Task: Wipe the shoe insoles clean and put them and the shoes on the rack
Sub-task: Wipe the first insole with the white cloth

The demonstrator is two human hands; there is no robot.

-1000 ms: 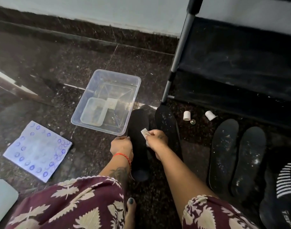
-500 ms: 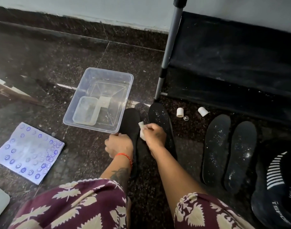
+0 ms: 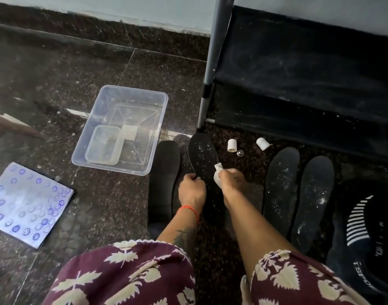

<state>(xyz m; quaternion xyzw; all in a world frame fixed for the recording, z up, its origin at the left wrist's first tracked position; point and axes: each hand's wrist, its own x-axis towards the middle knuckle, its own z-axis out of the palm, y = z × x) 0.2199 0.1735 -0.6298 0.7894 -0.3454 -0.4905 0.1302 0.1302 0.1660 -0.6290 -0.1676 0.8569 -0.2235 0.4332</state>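
Observation:
Several black insoles lie on the dark floor. A speckled, dusty insole (image 3: pixel 203 155) sits between my hands. My left hand (image 3: pixel 192 192) pinches its left edge. My right hand (image 3: pixel 231 182) grips a small white wipe (image 3: pixel 218 176) pressed onto that insole. To its left lies a cleaner black insole (image 3: pixel 164 179). Two more dusty insoles (image 3: pixel 281 188) (image 3: pixel 314 199) lie to the right. A black shoe (image 3: pixel 364 238) with white stripes is at the far right. The black shoe rack (image 3: pixel 298 69) stands behind them.
A clear plastic tub (image 3: pixel 122 128) with a smaller container and water stands left of the rack's grey leg (image 3: pixel 210 69). Two white caps (image 3: pixel 232 145) (image 3: pixel 263 143) lie near the rack. A blue-dotted cloth (image 3: pixel 25 203) lies at the left. My patterned knees fill the foreground.
Both hands shifted right from the cleaner left insole to the dusty one beside it. The left hand now holds that insole's edge and the wipe rests on it.

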